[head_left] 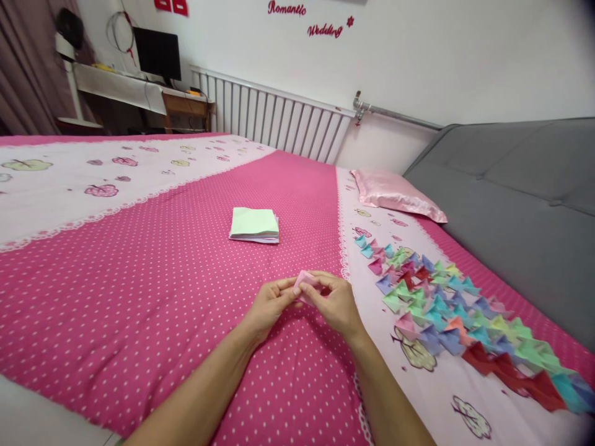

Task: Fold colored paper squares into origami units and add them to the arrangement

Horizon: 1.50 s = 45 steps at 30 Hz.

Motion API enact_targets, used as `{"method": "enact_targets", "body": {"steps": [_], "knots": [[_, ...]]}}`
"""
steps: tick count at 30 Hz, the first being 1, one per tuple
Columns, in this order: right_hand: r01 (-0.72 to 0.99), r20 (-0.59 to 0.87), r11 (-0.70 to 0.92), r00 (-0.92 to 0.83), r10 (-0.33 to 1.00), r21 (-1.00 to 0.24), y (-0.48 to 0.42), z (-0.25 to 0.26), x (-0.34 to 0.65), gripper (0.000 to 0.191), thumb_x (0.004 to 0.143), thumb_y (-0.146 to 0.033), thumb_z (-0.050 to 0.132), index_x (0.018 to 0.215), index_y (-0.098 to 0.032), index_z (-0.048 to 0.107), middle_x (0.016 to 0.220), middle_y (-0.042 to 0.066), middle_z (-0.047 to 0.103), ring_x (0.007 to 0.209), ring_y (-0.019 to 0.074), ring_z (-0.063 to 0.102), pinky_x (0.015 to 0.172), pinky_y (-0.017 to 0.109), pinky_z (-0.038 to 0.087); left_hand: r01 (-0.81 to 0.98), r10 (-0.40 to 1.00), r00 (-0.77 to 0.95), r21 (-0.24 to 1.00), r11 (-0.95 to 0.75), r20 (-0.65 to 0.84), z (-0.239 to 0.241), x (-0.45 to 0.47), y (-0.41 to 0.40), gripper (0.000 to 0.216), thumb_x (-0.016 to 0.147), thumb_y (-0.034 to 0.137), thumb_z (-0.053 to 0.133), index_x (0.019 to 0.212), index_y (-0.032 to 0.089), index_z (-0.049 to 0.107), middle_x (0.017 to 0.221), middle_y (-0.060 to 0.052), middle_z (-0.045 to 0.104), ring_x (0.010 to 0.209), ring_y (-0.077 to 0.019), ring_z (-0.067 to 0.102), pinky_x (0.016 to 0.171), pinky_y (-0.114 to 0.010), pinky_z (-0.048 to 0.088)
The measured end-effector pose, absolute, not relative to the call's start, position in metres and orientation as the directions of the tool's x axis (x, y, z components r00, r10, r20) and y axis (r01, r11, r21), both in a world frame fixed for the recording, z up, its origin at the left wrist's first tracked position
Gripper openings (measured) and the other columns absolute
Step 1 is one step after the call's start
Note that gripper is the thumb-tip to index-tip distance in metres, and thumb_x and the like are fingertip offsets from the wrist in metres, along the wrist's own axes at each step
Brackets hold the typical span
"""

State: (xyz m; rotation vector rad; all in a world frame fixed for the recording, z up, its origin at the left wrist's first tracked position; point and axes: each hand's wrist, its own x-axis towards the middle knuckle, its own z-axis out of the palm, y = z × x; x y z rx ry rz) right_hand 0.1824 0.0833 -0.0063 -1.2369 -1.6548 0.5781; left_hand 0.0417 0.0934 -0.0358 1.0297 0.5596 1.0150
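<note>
Both my hands meet over the pink dotted bedspread (162,279) and pinch a small piece of pink paper (305,280) between them. My left hand (269,305) grips its left side with closed fingertips. My right hand (335,302) holds the right side, fingers curled over it. Beyond my hands lies a stack of square paper sheets (255,225) with a pale green sheet on top. To my right, several folded paper pieces (446,310) in many colours are spread in a long band on the bed.
A pink satin pillow (395,195) lies by the grey padded headboard (520,204) on the right. A white radiator (279,121) runs along the far wall. A desk with a dark monitor (157,54) stands at the back left.
</note>
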Motion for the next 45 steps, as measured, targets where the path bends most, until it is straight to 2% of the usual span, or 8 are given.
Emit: {"method": "enact_targets", "body": {"steps": [4, 10, 22, 32, 35, 38, 42, 45], "knots": [[0.364, 0.345, 0.308, 0.037, 0.938, -0.879, 0.083, -0.007, 0.182, 0.016, 0.070, -0.032, 0.063, 0.074, -0.017, 0.065, 0.094, 0.009, 0.066, 0.083, 0.0206, 0.061, 0.071, 0.031, 0.048, -0.438, 0.895, 0.443, 0.885, 0.161, 0.057, -0.035, 0.041, 0.093, 0.039, 0.075, 0.032, 0.062, 0.109, 0.014, 0.061, 0.099, -0.013, 0.066, 0.085, -0.0195, 0.061, 0.078, -0.028, 0.042], [0.217, 0.288, 0.253, 0.153, 0.945, -0.943, 0.085, -0.012, 0.180, 0.029, 0.061, -0.032, 0.070, 0.076, -0.019, 0.048, 0.067, -0.003, 0.053, 0.057, 0.0106, 0.053, 0.050, 0.020, 0.043, -0.441, 0.907, 0.421, 0.880, 0.176, 0.030, -0.035, 0.041, 0.094, 0.038, 0.072, 0.034, 0.065, 0.104, 0.013, 0.063, 0.091, -0.011, 0.068, 0.077, -0.0170, 0.061, 0.072, -0.024, 0.043], [0.065, 0.155, 0.148, 0.119, 0.981, -0.987, 0.088, -0.013, 0.190, 0.031, 0.061, -0.033, 0.070, 0.084, -0.014, 0.060, 0.065, 0.002, 0.063, 0.061, 0.0149, 0.060, 0.060, 0.026, 0.047, -0.418, 0.927, 0.375, 0.898, 0.138, 0.032, -0.037, 0.040, 0.095, 0.034, 0.070, 0.032, 0.066, 0.100, 0.014, 0.065, 0.089, -0.010, 0.067, 0.073, -0.0148, 0.059, 0.065, -0.021, 0.042], [0.125, 0.147, 0.145, 0.007, 0.989, -0.981, 0.087, -0.010, 0.194, 0.037, 0.066, -0.032, 0.066, 0.097, -0.013, 0.062, 0.072, 0.004, 0.066, 0.065, 0.0156, 0.062, 0.062, 0.027, 0.049, -0.406, 0.919, 0.393, 0.901, 0.151, 0.023, -0.039, 0.040, 0.096, 0.029, 0.072, 0.030, 0.064, 0.096, 0.015, 0.067, 0.085, -0.008, 0.068, 0.071, -0.0138, 0.060, 0.067, -0.022, 0.042], [0.181, 0.140, 0.139, -0.010, 0.990, -0.974, 0.086, -0.009, 0.191, 0.033, 0.062, -0.031, 0.069, 0.089, -0.013, 0.065, 0.076, 0.006, 0.067, 0.067, 0.0166, 0.062, 0.061, 0.027, 0.048, -0.384, 0.896, 0.440, 0.915, 0.125, 0.062, -0.039, 0.041, 0.095, 0.026, 0.072, 0.031, 0.064, 0.091, 0.012, 0.066, 0.078, -0.008, 0.068, 0.069, -0.0140, 0.060, 0.066, -0.023, 0.043], [0.190, 0.126, 0.129, -0.026, 0.992, -0.973, 0.086, -0.010, 0.190, 0.023, 0.064, -0.032, 0.067, 0.077, -0.012, 0.067, 0.071, 0.007, 0.067, 0.063, 0.0163, 0.061, 0.058, 0.027, 0.047, -0.344, 0.904, 0.421, 0.936, 0.080, 0.078, -0.039, 0.042, 0.093, 0.026, 0.071, 0.031, 0.065, 0.089, 0.013, 0.060, 0.065, -0.004, 0.065, 0.054, -0.0104, 0.057, 0.053, -0.019, 0.040], [0.108, 0.082, 0.082, -0.007, 0.997, -0.991, 0.085, -0.012, 0.189, 0.021, 0.064, -0.033, 0.068, 0.068, -0.012, 0.065, 0.061, 0.003, 0.065, 0.054, 0.0130, 0.057, 0.052, 0.024, 0.043, -0.275, 0.919, 0.388, 0.960, 0.049, 0.065, -0.040, 0.041, 0.093, 0.032, 0.071, 0.031, 0.065, 0.096, 0.015, 0.053, 0.051, 0.003, 0.057, 0.040, -0.0062, 0.046, 0.040, -0.015, 0.030], [-0.003, 0.023, 0.023, 0.021, 1.000, -1.000, 0.084, -0.013, 0.185, 0.021, 0.060, -0.032, 0.071, 0.065, -0.013, 0.063, 0.058, 0.001, 0.063, 0.050, 0.0113, 0.055, 0.050, 0.023, 0.042, -0.263, 0.929, 0.370, 0.961, 0.089, 0.015, -0.042, 0.042, 0.094, 0.032, 0.066, 0.030, 0.069, 0.089, 0.013, 0.055, 0.056, 0.001, 0.059, 0.045, -0.0075, 0.051, 0.044, -0.017, 0.034]]}}
